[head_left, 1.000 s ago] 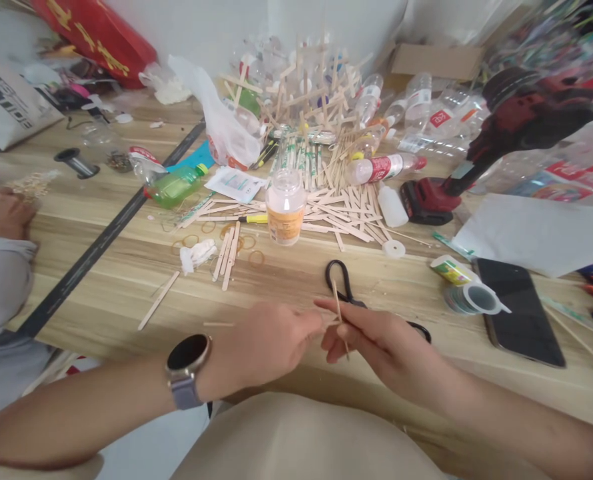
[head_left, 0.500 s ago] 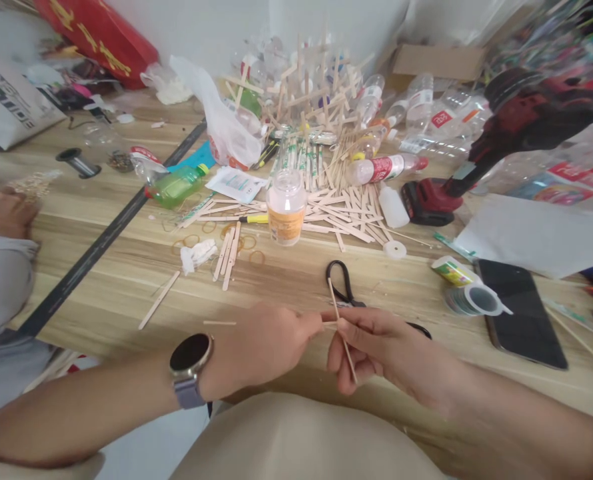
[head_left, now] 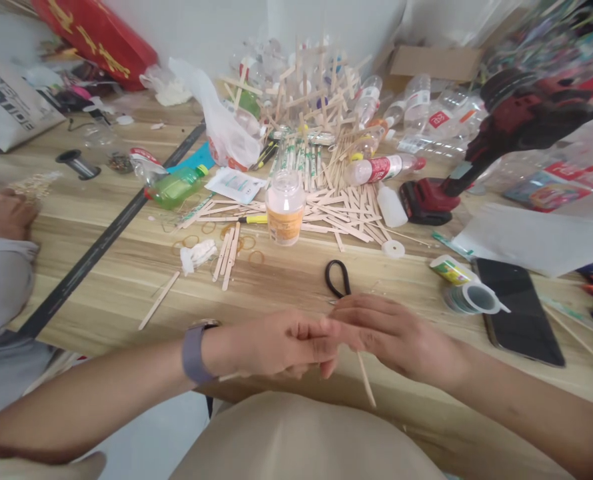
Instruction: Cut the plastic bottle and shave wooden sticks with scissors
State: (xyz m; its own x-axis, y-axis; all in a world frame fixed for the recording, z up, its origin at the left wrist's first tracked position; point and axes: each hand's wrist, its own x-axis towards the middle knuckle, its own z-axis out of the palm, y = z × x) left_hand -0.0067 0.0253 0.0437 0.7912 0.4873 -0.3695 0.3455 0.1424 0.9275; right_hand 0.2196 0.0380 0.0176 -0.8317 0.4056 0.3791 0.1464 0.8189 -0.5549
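My left hand, with a watch strap at its wrist, is closed, its fingers curled. A thin wooden stick pokes out behind it, near the wrist; the rest is hidden in the hand. My right hand meets it fingertip to fingertip, the back of the hand turned up. Below the right fingers a second wooden stick slants down toward me, its upper part covered. Whether the two sticks touch inside my hands cannot be seen. Black-handled scissors lie on the table just beyond, partly covered by my right hand.
A clear jar stands ahead, before a pile of flat wooden sticks. At right are a phone, a small open tub and a red-black power tool. A co-worker's hand rests at far left.
Both hands have rolled over, the watch face turning away. My right fingers now cover the crossing of the sticks; the upright stick has tilted and shows only its lower end.
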